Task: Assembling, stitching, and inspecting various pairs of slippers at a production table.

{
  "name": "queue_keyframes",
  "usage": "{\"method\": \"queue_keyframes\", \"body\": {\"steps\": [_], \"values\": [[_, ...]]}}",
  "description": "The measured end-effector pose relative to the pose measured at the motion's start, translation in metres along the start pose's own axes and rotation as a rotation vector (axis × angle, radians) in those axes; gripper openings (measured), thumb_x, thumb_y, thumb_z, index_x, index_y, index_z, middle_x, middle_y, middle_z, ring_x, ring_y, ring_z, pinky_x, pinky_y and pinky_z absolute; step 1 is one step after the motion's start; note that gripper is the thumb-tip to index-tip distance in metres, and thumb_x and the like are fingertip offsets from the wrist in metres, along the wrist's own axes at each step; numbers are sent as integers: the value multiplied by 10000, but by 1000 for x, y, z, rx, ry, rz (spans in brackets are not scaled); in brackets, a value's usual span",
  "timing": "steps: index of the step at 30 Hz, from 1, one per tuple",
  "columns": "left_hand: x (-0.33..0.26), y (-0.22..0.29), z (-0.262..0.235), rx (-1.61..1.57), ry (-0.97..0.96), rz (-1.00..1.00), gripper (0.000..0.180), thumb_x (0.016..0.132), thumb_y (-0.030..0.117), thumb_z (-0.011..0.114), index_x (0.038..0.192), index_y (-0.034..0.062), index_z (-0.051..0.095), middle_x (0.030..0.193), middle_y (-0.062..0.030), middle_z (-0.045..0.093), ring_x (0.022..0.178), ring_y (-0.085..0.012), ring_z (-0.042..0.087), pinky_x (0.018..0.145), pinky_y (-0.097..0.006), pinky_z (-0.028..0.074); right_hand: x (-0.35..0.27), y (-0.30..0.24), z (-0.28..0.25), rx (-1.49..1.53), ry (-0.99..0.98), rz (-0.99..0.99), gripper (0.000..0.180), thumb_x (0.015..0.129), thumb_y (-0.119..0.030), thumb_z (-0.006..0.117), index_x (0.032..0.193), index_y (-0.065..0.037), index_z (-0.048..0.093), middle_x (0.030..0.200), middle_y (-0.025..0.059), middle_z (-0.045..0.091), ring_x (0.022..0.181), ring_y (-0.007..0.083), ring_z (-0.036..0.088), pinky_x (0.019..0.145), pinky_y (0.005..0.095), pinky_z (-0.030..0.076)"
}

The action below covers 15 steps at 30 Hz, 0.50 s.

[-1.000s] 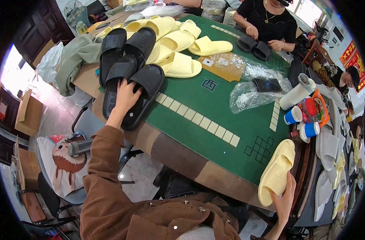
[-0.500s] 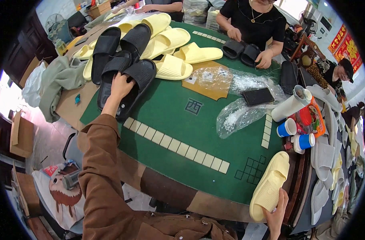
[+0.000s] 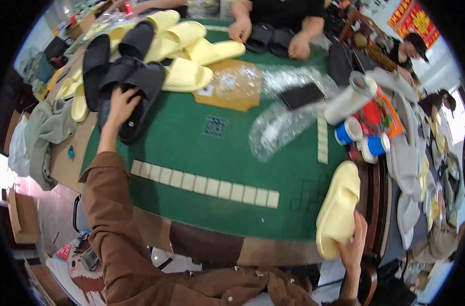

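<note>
My left hand [image 3: 121, 107] reaches to the upper left, its fingers closed round the inner edges of a pair of black slippers [image 3: 146, 81]. The pair leans against more black slippers [image 3: 96, 64] and a pile of pale yellow slippers [image 3: 179, 38]. Down at the lower right, my right hand [image 3: 354, 239] grips a single yellow slipper [image 3: 339, 199] by its heel end, toe pointing away from me. My thumb lies at the heel opening, with the fingers along its right side.
The green table mat [image 3: 191, 143] has printed pale tiles. Plastic bags [image 3: 278, 130], a black phone [image 3: 301, 96], a plastic-wrapped roll [image 3: 349, 99] and blue-and-white cups [image 3: 349, 130] stand to the right. Grey slippers [image 3: 403, 158] line the far right. Across the table, a person's hands [image 3: 299, 47] hold black slippers [image 3: 270, 40].
The whole view has shifted, so the table lies further left and higher. Both my hands keep their holds. The person opposite has moved their hands to the outer sides of their black slippers.
</note>
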State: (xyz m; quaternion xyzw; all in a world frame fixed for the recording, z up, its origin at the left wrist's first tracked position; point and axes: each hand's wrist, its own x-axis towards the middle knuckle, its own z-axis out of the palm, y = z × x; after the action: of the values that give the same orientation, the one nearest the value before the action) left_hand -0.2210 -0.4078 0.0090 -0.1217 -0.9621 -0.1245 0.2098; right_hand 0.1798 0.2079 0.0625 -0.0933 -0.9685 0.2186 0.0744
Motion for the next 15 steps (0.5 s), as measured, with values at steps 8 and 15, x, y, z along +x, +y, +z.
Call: {"method": "queue_keyframes", "body": {"steps": [8, 15], "values": [[-71, 64, -55, 10, 122, -9, 332, 904, 74, 558, 1223, 142, 621, 1413, -182, 417, 1282, -334, 427, 1036, -382, 364, 15, -22, 12, -10, -18, -210, 908, 582, -89, 802, 1385, -80, 378, 1268, 190, 456, 1114, 375, 535, 896, 438, 490], [-112, 304, -70, -514, -202, 327, 326, 855, 29, 573, 1177, 56, 616, 1284, -130, 552, 1188, -281, 526, 1001, -345, 406, -2, -33, 2, 16, -176, -401, 860, 605, -145, 802, 1364, -96, 400, 1248, 164, 468, 1047, 370, 573, 812, 410, 542]]}}
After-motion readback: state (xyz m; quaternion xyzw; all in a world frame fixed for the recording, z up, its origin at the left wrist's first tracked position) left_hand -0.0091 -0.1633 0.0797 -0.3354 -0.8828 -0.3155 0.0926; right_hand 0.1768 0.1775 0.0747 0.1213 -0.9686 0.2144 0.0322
